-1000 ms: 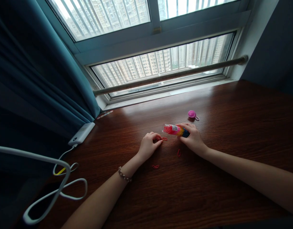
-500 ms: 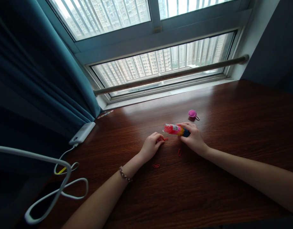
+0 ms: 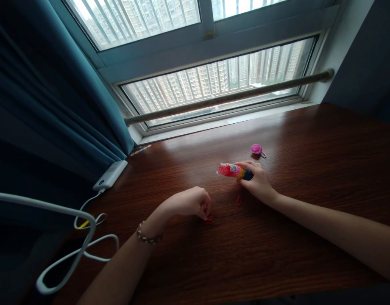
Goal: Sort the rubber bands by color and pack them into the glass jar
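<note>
My right hand [image 3: 257,180] is wrapped round a clear bottle [image 3: 228,169] lying on its side, its mouth towards the left. Inside it are bands of red, pink, yellow and dark blue, apparently small rubber bands. My left hand [image 3: 195,202] is closed in a pinch, low over the table, with red showing between its fingers. Its fingertips touch a red rubber band [image 3: 209,220] on the wood. Between the two hands lies another red rubber band [image 3: 238,200]. A pink cap [image 3: 256,148] with a loop rests beyond my right hand.
The brown wooden table [image 3: 293,237] reaches to a window with a metal rail [image 3: 227,100]. At the left, a white power bank [image 3: 110,175] with a white cable [image 3: 87,254] lies by the blue curtain [image 3: 96,114].
My left hand has moved towards me and slightly left, from beside the bottle's mouth down to the nearer red rubber band. My right hand and the bottle have stayed nearly still.
</note>
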A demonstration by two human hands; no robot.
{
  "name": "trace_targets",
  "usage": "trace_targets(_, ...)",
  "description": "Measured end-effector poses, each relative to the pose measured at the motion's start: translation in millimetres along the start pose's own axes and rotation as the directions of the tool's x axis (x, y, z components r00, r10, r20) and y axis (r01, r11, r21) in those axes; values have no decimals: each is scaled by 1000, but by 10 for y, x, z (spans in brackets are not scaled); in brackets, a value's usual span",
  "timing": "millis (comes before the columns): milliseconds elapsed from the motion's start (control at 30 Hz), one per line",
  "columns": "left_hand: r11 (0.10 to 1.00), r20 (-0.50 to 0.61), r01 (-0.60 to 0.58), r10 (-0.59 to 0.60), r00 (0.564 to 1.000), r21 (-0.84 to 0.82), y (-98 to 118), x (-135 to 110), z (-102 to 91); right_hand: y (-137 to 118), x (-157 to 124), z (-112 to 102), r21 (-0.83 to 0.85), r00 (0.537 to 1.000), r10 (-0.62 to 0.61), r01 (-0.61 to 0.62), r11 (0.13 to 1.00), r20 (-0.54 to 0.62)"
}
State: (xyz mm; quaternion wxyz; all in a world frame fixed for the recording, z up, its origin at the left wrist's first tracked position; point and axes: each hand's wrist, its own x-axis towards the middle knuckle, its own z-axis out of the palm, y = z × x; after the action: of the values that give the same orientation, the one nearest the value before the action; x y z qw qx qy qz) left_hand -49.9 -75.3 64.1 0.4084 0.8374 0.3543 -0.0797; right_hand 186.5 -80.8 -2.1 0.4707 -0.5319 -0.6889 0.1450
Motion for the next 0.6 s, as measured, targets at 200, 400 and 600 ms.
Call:
trace_targets(200,992,-101,69,-59,993,104,100,-41,131,-8,2,-6,2,1000,-7,7,1000,0)
trace_targets(400,977,-161,-28,63,985,211,204,1,216,-6,0,-5,6,1000,-8,8,1000,-6)
trace_targets(600,991,-606,-124,67,793,-53,237,408,599,-10,2,-4,10,1000,-9,9,1000,-15)
